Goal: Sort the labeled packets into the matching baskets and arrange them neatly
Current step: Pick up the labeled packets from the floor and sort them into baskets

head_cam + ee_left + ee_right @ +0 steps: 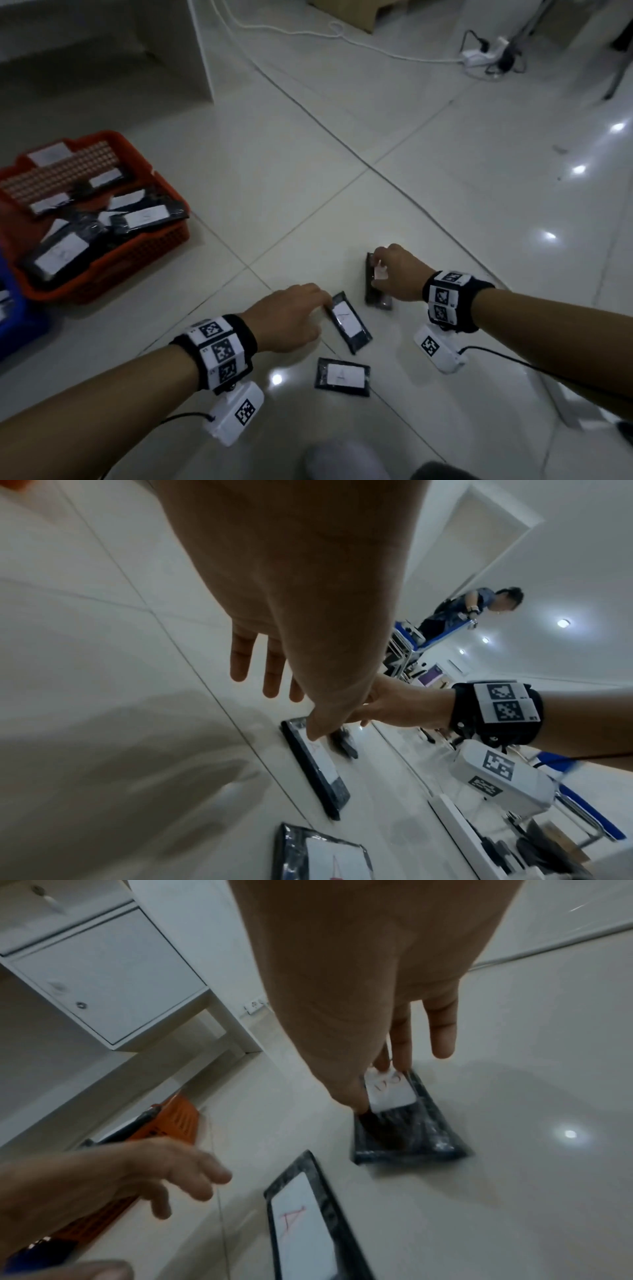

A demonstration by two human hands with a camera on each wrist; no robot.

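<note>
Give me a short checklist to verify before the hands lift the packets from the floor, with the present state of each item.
1. Right hand has hold of the far packet: ok, thumb and fingers pinch its label end.
2. Left hand has hold of the middle packet: not ok, its thumb only touches the packet's end and the fingers are spread.
3. Label of the middle packet readable: ok, a red A in the right wrist view.
4. Label of the far packet readable: cannot tell, blurred.
5. Near packet free of both hands: ok.
6. Room in the red basket: cannot tell, several packets already lie in it.
</note>
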